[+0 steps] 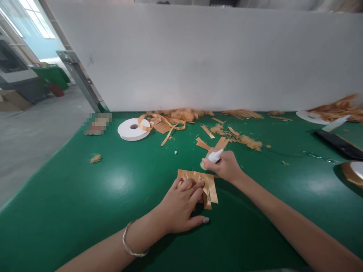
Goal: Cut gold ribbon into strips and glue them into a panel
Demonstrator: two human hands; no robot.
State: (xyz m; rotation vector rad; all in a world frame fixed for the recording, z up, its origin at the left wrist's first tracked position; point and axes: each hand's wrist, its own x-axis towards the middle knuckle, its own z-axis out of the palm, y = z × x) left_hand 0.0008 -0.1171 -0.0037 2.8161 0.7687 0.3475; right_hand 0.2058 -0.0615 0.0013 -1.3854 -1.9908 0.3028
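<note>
My left hand [181, 206] lies palm down on several flat golden-tan ribbon strips [212, 189] placed side by side on the green table. Its fingers are stretched out over the strips and cover part of them, with the thumb apart on the tabletop. Just beyond the strips, my right hand [228, 166] is wrapped round a small white glue bottle [214, 156], whose pointed white nozzle tilts up to the right. More cut strips [222, 142] lie behind the right hand.
A white spool [127, 133] with loose golden ribbon [171, 126] sits at the back left. Tan fibre [184, 113] is heaped along the pale upright panel [198, 56], and tufts [251, 142] lie nearer. A black flat object [340, 144] and another roll [353, 172] are at right.
</note>
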